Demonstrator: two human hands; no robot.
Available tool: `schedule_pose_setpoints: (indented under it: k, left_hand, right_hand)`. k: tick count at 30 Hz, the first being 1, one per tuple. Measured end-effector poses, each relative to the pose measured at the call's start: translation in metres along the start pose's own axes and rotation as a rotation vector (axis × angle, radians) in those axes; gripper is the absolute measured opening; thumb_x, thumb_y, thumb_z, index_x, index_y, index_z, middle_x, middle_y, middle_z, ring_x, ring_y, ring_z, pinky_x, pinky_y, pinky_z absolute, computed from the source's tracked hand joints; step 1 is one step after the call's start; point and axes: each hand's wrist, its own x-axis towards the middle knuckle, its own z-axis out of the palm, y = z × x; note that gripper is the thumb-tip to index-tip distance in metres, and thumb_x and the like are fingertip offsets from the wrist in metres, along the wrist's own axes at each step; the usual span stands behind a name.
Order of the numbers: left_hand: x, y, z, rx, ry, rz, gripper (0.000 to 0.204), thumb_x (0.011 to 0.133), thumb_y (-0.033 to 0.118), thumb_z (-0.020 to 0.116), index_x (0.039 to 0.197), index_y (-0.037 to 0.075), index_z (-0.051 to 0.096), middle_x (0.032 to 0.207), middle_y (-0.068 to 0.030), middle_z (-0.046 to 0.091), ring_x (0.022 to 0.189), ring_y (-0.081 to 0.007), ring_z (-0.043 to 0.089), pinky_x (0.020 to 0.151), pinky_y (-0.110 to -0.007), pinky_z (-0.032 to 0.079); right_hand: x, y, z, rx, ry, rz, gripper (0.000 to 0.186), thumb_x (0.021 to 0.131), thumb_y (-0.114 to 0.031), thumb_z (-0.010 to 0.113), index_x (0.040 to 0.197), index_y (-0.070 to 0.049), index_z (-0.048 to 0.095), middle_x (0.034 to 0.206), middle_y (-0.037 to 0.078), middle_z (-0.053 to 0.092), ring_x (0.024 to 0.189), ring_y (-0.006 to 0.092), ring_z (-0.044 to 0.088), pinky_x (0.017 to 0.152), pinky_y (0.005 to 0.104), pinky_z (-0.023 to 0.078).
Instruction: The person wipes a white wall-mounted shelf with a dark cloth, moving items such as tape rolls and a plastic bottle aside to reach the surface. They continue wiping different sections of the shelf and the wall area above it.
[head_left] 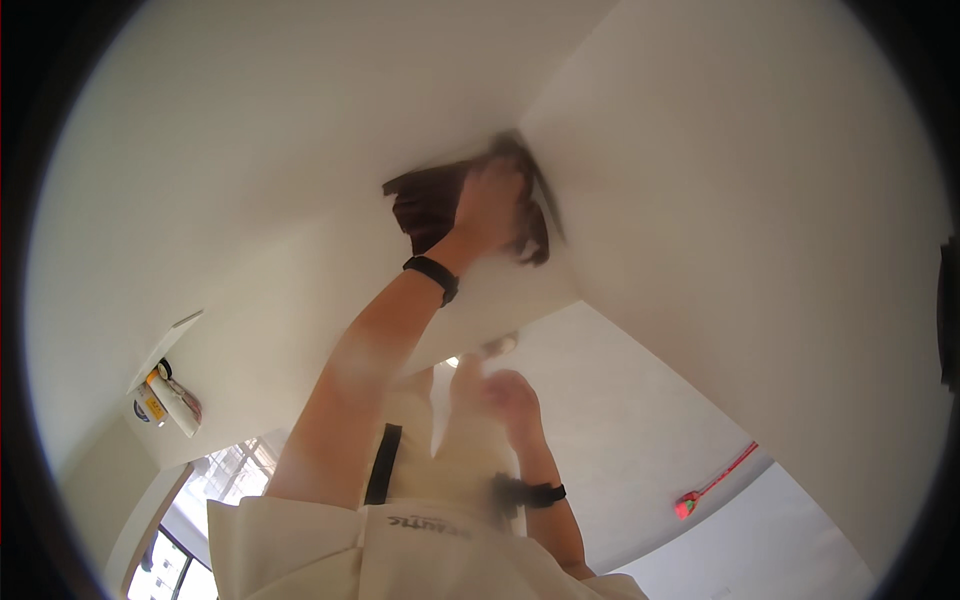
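Note:
My left hand [490, 205], with a black band at the wrist, reaches to where pale surfaces meet. Its fingers are closed on a dark brown, cloth-like thing [430, 210] with uneven edges, which spreads out on both sides of the hand. Motion blurs the thing's far end, so its exact kind does not show. Lower down, my right hand [512, 395] hangs near my beige clothing [465, 425], also with a black band at its wrist. Blur smears its fingers, and I cannot tell whether they hold anything.
Large pale surfaces [700, 180] rise around my arms and meet at a corner. At the left, a small open white flap [170, 340] has a yellow, white and blue item [153, 400] beside it. A red long-handled thing [715, 485] lies at the lower right. A window [180, 560] shows lower left.

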Motion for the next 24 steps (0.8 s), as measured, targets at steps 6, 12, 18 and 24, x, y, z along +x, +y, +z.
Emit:
schedule_pose_setpoints:
  k: [6,12,18,24]
  left_hand:
    - [0.024,-0.007,0.024,0.053,-0.085,-0.228,0.059,0.067,0.028,0.071,0.119,0.007,0.051,0.138,-0.0096,0.043,0.125,-0.0275,0.036,0.097,-0.045,0.032]
    - [0.016,0.006,-0.003,-0.01,-0.196,-0.384,0.048,0.072,0.027,0.067,0.114,0.008,0.054,0.129,-0.008,0.047,0.12,-0.0269,0.04,0.094,-0.045,0.033]
    - [-0.002,0.01,-0.021,0.362,0.256,-0.175,0.037,0.072,0.031,0.068,0.098,0.005,0.059,0.101,-0.0113,0.057,0.093,-0.0264,0.056,0.074,-0.04,0.047]
    - [0.031,0.005,0.02,0.163,0.026,-0.183,0.037,0.074,0.028,0.068,0.102,0.006,0.059,0.103,-0.012,0.058,0.099,-0.0286,0.056,0.083,-0.042,0.045]
  right_hand:
    - [0.006,0.003,0.006,-0.085,0.011,0.024,0.02,0.092,-0.016,0.048,0.094,-0.002,0.061,0.091,0.003,0.058,0.083,0.0131,0.056,0.073,0.026,0.047]
    - [-0.001,-0.01,0.0,-0.118,0.016,0.056,0.023,0.095,-0.018,0.043,0.096,-0.003,0.061,0.086,0.002,0.059,0.081,0.0115,0.057,0.071,0.0253,0.047]
    - [-0.009,-0.015,-0.006,-0.158,0.069,0.014,0.018,0.091,-0.013,0.047,0.093,-0.002,0.062,0.087,0.003,0.059,0.081,0.0115,0.056,0.071,0.0251,0.047]
    - [-0.009,0.001,-0.012,-0.129,0.064,-0.044,0.012,0.086,-0.006,0.053,0.092,-0.001,0.062,0.09,0.004,0.058,0.082,0.0137,0.056,0.072,0.0264,0.047]
